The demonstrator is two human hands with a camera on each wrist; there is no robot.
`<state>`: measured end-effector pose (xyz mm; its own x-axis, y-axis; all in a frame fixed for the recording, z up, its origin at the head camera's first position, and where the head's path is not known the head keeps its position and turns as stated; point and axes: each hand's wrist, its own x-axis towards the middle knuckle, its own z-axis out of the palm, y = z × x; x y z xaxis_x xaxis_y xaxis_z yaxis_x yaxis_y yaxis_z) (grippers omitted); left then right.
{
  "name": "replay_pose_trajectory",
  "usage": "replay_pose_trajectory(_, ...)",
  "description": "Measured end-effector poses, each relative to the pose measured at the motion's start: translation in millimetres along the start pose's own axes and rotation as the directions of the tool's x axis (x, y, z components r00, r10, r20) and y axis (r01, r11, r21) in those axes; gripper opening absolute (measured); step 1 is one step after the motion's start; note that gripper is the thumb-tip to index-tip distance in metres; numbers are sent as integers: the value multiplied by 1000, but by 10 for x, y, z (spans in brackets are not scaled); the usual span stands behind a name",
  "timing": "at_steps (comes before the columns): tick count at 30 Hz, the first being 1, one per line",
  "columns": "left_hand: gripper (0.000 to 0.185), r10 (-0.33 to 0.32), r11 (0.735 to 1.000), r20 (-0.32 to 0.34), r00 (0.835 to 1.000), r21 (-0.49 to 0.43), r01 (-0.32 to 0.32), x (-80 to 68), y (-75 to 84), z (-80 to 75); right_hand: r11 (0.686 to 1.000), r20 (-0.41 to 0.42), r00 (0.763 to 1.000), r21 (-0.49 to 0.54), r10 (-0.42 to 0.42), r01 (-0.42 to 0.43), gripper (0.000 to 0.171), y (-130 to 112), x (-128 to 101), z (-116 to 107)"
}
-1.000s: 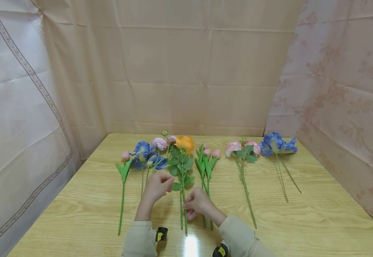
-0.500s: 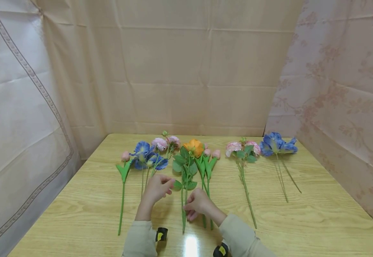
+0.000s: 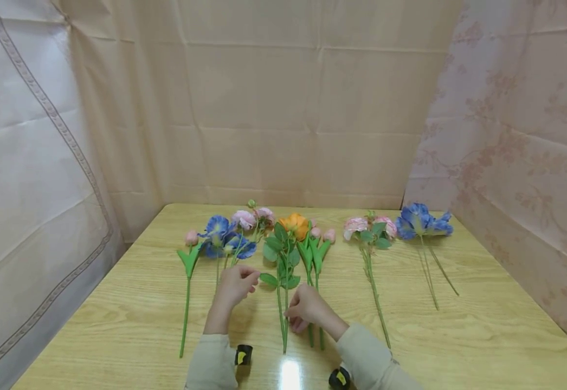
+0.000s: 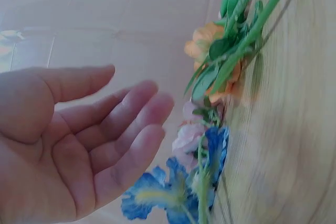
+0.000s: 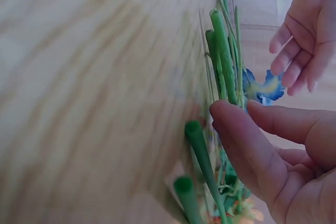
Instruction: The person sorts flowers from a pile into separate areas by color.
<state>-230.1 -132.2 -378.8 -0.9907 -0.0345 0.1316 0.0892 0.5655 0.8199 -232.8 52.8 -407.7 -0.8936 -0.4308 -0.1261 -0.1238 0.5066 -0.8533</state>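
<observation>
The orange flower stem (image 3: 284, 281) lies flat on the wooden table (image 3: 483, 336), long axis running near to far, bloom at the far end; thin green stalk, broad smooth leaves, ruffled petals. The right hand (image 3: 305, 307) pinches its lower stalk; the left hand (image 3: 234, 286), just left of it, is relaxed, fingers apart, holding nothing.

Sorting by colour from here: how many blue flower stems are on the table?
2 that I can tell. One blue flower lies left of the orange flower, beyond the left hand. The other blue flower lies at the far right end. Overlapping blooms may hide more.
</observation>
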Motion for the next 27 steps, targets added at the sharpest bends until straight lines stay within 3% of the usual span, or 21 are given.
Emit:
replay_pose_trajectory(5,18,18,994,-174,985,111,1,18,-77,-131,1000,1,1000,-17,-26,26,12,0,-67,-40)
replay_pose_trajectory(9,22,-51,982,-243,969,165,93,30,-168,-215,997,15,997,6,-71,71,11,-6,-149,-76)
replay_pose_trajectory(16,19,-178,935,-253,951,257,244,44,-301,-260,992,34,992,39,-121,120,15,-77,-263,-149)
replay_pose_trajectory(19,28,-215,923,-242,946,265,278,66,-358,-249,988,40,988,45,-152,150,17,-105,-294,-173)
replay_pose_trajectory(24,27,-263,907,-219,939,276,319,77,-416,-238,983,44,984,65,-172,169,17,-113,-317,-188)
replay_pose_trajectory(27,29,-266,902,-214,940,289,321,68,-437,-237,983,45,984,71,-172,168,17,-96,-315,-189)
